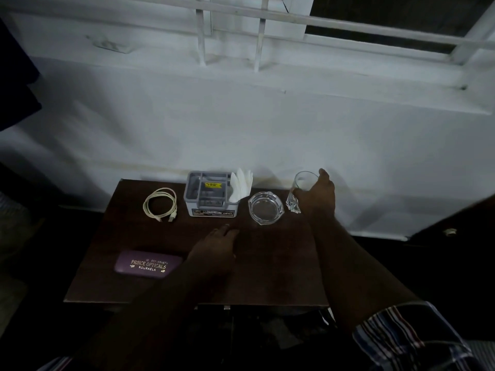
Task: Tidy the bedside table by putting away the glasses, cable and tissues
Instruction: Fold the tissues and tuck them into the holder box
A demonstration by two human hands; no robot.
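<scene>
A purple glasses case [148, 264] lies closed at the front left of the dark wooden bedside table [267, 277]. A coiled white cable [160, 201] rests at the back left. White tissues [241, 187] stand in the right slot of a grey organiser box [210, 195] at the back middle. My left hand [215, 249] lies flat on the table in front of the box, holding nothing. My right hand [317, 194] grips a clear drinking glass [301, 183] at the table's back right corner.
A clear glass ashtray [265, 207] sits between the organiser box and the drinking glass. A white wall with a window grille rises right behind the table. Dark furniture stands to the right, dark floor to the left.
</scene>
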